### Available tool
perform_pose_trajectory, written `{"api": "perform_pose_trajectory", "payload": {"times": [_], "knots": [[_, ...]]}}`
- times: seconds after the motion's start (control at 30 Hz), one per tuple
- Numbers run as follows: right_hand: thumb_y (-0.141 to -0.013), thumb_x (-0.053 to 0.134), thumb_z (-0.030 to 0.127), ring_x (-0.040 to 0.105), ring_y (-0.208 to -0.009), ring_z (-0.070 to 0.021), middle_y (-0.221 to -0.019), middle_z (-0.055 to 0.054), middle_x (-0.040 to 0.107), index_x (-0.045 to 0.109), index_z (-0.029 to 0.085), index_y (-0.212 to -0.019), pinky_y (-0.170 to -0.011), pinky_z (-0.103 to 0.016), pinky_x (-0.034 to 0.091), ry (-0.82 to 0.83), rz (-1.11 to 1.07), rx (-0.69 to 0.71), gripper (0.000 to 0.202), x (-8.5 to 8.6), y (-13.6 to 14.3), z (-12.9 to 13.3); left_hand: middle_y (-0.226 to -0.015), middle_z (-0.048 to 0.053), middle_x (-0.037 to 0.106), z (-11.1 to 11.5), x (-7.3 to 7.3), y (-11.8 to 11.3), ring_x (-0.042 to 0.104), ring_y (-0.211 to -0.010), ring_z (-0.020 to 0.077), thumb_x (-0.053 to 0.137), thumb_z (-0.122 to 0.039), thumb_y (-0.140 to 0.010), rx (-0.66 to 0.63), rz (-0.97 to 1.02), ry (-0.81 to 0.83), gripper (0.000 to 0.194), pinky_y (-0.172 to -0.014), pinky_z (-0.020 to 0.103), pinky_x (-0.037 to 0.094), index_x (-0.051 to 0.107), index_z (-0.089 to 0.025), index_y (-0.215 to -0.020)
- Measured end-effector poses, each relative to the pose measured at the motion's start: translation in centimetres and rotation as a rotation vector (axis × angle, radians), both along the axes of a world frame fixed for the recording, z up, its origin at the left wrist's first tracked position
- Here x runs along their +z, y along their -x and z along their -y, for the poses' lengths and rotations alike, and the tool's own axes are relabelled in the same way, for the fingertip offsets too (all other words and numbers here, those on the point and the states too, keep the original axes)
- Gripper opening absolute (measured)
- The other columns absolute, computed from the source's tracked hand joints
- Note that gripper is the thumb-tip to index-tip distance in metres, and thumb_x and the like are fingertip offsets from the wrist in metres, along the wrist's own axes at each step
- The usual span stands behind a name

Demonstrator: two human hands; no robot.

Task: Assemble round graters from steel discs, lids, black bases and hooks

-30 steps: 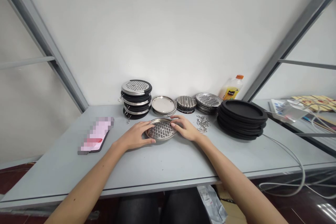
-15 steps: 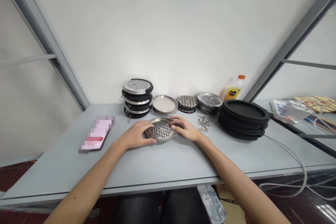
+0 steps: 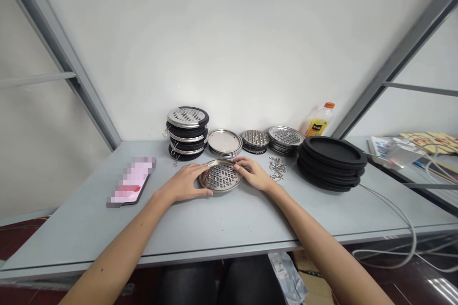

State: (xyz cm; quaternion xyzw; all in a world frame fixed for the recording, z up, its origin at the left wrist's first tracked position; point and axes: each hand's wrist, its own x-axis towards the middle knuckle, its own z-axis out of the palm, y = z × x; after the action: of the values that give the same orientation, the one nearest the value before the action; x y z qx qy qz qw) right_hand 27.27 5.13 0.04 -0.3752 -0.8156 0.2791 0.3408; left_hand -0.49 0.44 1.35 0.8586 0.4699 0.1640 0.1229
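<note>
A round metal grater plate point(image 3: 221, 176), with a raised rim and rows of cut holes, sits on the table in front of me. My left hand point(image 3: 186, 182) grips its left rim, fingers at the far side and thumb along the near edge. At the right rim, my right hand point(image 3: 251, 174) holds it with fingertips and thumb. Behind it stand a stack of smooth steel discs point(image 3: 224, 143), a stack of small grater discs point(image 3: 255, 139) and a stack of wider rimmed discs point(image 3: 286, 136). Small metal clips point(image 3: 277, 167) lie in a loose pile right of my right hand.
Black round rings or bases point(image 3: 332, 162) are stacked at the right. Black-edged graters with clips point(image 3: 188, 126) form a pile at the back left. A phone point(image 3: 132, 181) lies left; a bottle point(image 3: 320, 120) stands by the wall. A white cable point(image 3: 411, 228) hangs over the right front edge.
The fingers of both hands have drawn back from the plate's middle toward its rim, baring more of the holed surface. The plate has shifted very slightly to the right.
</note>
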Motion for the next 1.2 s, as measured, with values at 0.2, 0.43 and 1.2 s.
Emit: {"api": "perform_pose_trajectory", "payload": {"times": [0.2, 0.43, 1.2], "knots": [[-0.092, 0.048, 0.045, 0.060, -0.103, -0.0235, -0.114, -0.012, 0.061, 0.068, 0.016, -0.083, -0.092, -0.037, 0.045, -0.002, -0.004, -0.005, 0.037, 0.0, 0.1, 0.0, -0.141, 0.011, 0.049, 0.0, -0.2, 0.0, 0.040, -0.131, 0.0360, 0.064, -0.073, -0.068, 0.036, -0.019, 0.009, 0.090, -0.107, 0.050, 0.033, 0.045, -0.023, -0.140], [-0.095, 0.042, 0.046, 0.060, -0.104, -0.0241, -0.112, -0.010, 0.065, 0.069, 0.018, -0.089, -0.094, -0.038, 0.045, -0.003, -0.063, 0.007, 0.040, 0.4, -0.1, 0.0, -0.139, 0.009, 0.052, 0.2, 0.2, -0.1, 0.047, -0.126, 0.0305, 0.050, -0.061, -0.087, 0.006, 0.144, 0.065, 0.064, -0.106, 0.045, 0.037, 0.046, -0.024, -0.139], [-0.076, 0.067, 0.033, 0.067, -0.092, -0.0241, -0.101, -0.009, 0.072, 0.072, 0.017, -0.097, -0.085, -0.038, 0.053, 0.054, -0.167, -0.045, 0.027, 0.8, -0.2, 0.2, -0.138, 0.010, 0.054, 0.2, 0.6, 0.1, 0.049, -0.127, 0.0279, 0.030, -0.059, -0.095, 0.062, 0.330, 0.181, 0.062, -0.108, 0.042, 0.036, 0.048, -0.017, -0.136]]}}
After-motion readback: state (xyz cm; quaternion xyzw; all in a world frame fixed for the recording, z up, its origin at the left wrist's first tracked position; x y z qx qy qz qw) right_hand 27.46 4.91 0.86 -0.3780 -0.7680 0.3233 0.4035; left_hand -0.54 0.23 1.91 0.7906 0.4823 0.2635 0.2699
